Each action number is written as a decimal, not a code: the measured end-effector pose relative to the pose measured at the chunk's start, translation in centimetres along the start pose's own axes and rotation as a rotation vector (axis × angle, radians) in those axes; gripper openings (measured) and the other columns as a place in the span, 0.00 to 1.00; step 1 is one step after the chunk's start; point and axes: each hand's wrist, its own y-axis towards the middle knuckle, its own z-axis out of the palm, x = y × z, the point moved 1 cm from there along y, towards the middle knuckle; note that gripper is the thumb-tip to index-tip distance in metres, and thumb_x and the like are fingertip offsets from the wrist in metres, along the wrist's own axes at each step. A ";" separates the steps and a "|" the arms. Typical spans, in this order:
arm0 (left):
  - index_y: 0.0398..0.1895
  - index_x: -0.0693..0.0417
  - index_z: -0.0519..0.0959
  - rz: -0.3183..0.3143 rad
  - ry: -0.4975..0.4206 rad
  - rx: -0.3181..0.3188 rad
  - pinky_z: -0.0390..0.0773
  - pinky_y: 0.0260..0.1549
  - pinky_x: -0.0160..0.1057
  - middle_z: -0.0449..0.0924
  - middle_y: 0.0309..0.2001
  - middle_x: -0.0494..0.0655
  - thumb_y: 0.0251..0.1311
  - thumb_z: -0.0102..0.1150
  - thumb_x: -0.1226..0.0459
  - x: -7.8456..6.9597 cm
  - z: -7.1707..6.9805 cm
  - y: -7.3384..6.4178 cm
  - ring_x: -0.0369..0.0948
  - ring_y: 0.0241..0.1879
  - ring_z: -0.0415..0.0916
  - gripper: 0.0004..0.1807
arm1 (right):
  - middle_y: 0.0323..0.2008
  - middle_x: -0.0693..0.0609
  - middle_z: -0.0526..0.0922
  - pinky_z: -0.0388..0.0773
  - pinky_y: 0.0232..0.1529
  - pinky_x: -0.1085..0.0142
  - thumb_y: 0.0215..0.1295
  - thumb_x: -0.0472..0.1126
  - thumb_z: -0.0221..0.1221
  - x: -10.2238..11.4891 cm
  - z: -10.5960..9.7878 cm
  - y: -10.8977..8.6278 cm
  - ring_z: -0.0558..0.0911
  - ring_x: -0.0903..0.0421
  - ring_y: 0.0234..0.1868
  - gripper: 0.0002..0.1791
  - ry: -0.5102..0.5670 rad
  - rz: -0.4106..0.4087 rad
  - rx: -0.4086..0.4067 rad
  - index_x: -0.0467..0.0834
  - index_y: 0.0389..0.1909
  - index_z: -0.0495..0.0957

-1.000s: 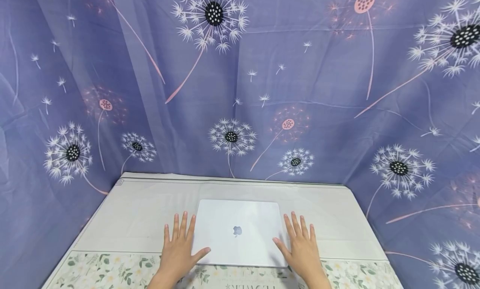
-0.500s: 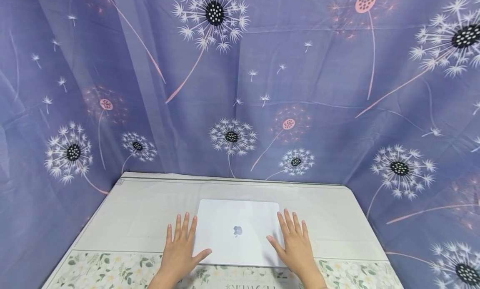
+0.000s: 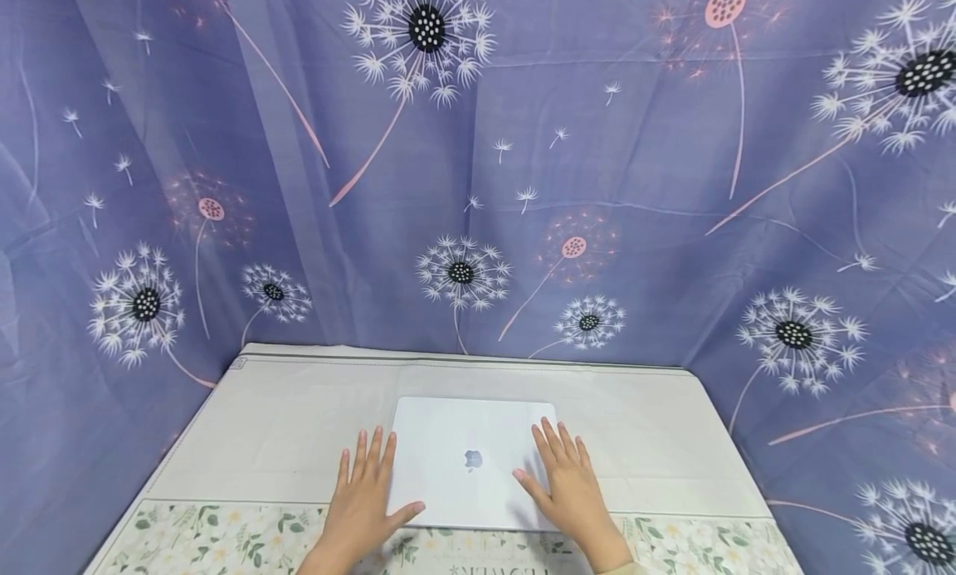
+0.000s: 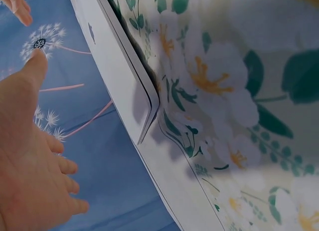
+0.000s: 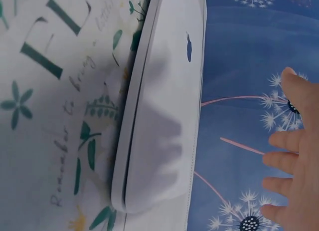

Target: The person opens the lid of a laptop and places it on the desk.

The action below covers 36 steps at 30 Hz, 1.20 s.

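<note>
A closed silver laptop (image 3: 470, 500) with a dark apple logo on its lid lies flat on the table in the head view. My left hand (image 3: 358, 500), fingers spread and straight, hovers by the laptop's left edge with the thumb over its near left corner. Above the laptop's right part is my right hand (image 3: 569, 484), fingers extended and holding nothing. Both wrist views show a gap between hand and lid; in the right wrist view the shadow of my right hand (image 5: 299, 156) falls on the laptop (image 5: 159, 121).
A white table cover (image 3: 299, 392) with a floral band (image 3: 224, 533) along its near side lies under the laptop. Purple curtains (image 3: 388, 251) printed with dandelions hang behind the table and on both sides.
My right hand has moved left, from beside the laptop's right edge to over its lid. The left hand has shifted very slightly right and nearer. The laptop stays in place.
</note>
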 end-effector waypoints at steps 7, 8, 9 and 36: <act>0.72 0.67 0.54 0.008 -0.001 0.012 0.46 0.67 0.65 0.51 0.72 0.68 0.48 0.65 0.37 0.0 0.2 -0.2 0.64 0.71 0.45 0.58 | 0.66 0.39 0.68 0.57 0.66 0.38 0.64 0.61 0.57 0.5 0.7 -0.1 0.64 0.36 0.67 0.39 0.036 -0.059 0.006 0.38 0.66 0.67; 0.72 0.67 0.53 0.008 -0.001 0.015 0.48 0.67 0.66 0.50 0.72 0.69 0.48 0.65 0.37 0.0 0.2 -0.2 0.64 0.71 0.45 0.59 | 0.66 0.39 0.69 0.58 0.66 0.38 0.64 0.61 0.57 0.6 0.8 -0.1 0.64 0.36 0.67 0.38 0.045 -0.063 0.008 0.38 0.66 0.68; 0.72 0.68 0.53 0.008 -0.001 0.019 0.48 0.66 0.66 0.50 0.72 0.69 0.48 0.65 0.37 0.0 0.3 -0.2 0.64 0.71 0.45 0.59 | 0.65 0.39 0.69 0.59 0.65 0.38 0.64 0.61 0.57 0.7 0.8 -0.2 0.65 0.36 0.67 0.38 0.053 -0.069 0.012 0.37 0.65 0.68; 0.69 0.75 0.54 -0.031 -0.085 0.105 0.52 0.65 0.68 0.53 0.69 0.73 0.37 0.71 0.37 1.1 1.7 -1.5 0.68 0.69 0.48 0.66 | 0.64 0.40 0.71 0.66 0.62 0.41 0.57 0.63 0.62 2.3 3.4 -0.3 0.69 0.39 0.65 0.41 0.089 -0.136 0.239 0.36 0.62 0.72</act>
